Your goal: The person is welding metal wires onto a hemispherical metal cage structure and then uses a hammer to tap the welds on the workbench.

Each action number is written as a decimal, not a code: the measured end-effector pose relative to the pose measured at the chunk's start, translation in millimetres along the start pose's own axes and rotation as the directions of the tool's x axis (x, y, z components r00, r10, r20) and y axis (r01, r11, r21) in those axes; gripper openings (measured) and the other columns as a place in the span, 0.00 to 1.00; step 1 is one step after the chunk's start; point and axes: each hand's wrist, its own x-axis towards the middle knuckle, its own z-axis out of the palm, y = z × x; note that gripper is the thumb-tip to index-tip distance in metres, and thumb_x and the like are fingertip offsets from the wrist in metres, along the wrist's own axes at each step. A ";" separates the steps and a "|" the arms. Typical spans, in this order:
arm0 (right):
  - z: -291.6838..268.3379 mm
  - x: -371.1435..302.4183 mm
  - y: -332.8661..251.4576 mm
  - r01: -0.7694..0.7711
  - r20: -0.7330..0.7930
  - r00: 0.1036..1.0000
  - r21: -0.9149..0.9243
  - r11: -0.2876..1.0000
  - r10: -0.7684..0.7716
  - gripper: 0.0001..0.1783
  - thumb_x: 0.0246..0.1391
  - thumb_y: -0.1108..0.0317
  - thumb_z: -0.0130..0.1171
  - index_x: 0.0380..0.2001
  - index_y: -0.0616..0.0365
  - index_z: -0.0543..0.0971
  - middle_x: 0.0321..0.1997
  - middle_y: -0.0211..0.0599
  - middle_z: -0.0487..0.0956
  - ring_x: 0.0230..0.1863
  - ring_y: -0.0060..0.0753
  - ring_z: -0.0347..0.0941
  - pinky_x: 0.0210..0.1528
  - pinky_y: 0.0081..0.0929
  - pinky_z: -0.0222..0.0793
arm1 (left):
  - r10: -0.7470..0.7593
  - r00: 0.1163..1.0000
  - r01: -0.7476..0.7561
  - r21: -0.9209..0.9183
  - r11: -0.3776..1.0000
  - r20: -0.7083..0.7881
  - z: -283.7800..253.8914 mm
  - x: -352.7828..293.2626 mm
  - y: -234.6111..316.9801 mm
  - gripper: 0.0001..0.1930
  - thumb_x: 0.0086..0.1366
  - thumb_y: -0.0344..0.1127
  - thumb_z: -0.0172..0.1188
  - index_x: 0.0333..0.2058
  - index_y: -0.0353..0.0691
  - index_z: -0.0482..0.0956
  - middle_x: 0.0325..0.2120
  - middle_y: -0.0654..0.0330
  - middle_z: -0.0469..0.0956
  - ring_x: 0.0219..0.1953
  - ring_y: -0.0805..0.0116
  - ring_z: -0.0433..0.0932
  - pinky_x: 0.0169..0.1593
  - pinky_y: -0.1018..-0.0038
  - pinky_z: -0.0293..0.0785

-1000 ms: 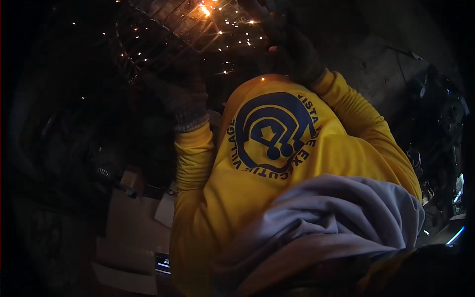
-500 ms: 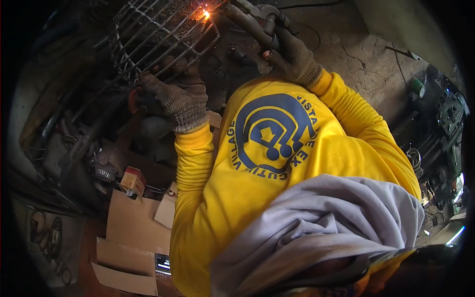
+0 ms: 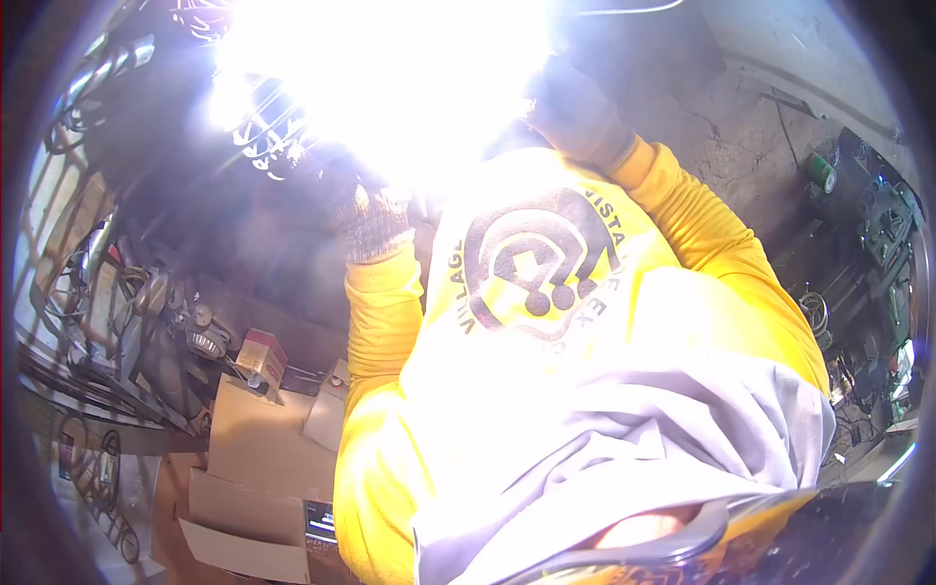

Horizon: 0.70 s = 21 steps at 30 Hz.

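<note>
A huge white welding glare fills the top middle and washes out the work. Only the edge of the metal rod grille (image 3: 261, 127) shows, at the glare's left side. My left hand (image 3: 363, 207), in a knitted work glove, is at the grille's near edge; its fingers are lost in the light, though half a second ago they were closed on the rods. Gloved as well, my right hand (image 3: 580, 112) is curled at the right side of the glare. The welding electrode holder it gripped in the earlier frame is now hidden by the brightness.
Opened cardboard boxes (image 3: 258, 429) lie at lower left, with a small red-and-tan carton (image 3: 260, 356) above them. Metal rods and frames (image 3: 107, 322) crowd the left edge. A green can (image 3: 822, 174) and dark metal parts (image 3: 892, 219) are at right. A cable (image 3: 629, 10) runs at the top.
A small orange glow on the grille has become a blinding white arc, lighting the shirt and surroundings. Both arms have stayed nearly in place.
</note>
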 end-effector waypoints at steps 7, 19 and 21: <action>5.6 -0.2 1.8 -0.199 -0.111 0.941 0.584 0.787 0.320 0.31 0.59 0.74 0.53 0.64 0.65 0.58 0.62 0.43 0.68 0.56 0.33 0.69 0.56 0.28 0.65 | 0.068 0.998 -0.069 0.114 0.991 0.017 -18.0 13.7 9.2 0.19 0.67 0.50 0.54 0.40 0.38 0.73 0.33 0.53 0.76 0.34 0.61 0.76 0.42 0.61 0.80; 10.2 -11.7 5.9 -0.424 0.024 0.898 0.315 0.849 0.439 0.30 0.51 0.58 0.64 0.53 0.63 0.69 0.41 0.54 0.78 0.42 0.52 0.78 0.43 0.36 0.74 | 0.199 0.979 -0.171 0.338 0.925 -0.049 -14.6 15.4 5.4 0.20 0.60 0.60 0.59 0.37 0.51 0.74 0.30 0.69 0.72 0.35 0.71 0.72 0.37 0.71 0.71; 11.2 -12.7 6.9 -0.441 0.034 0.887 0.362 0.821 0.461 0.31 0.50 0.56 0.65 0.52 0.62 0.69 0.42 0.55 0.77 0.43 0.52 0.78 0.43 0.37 0.74 | 0.115 0.987 -0.088 0.228 0.970 -0.108 -20.3 19.2 13.7 0.21 0.58 0.61 0.61 0.38 0.51 0.74 0.31 0.70 0.72 0.36 0.71 0.72 0.38 0.69 0.71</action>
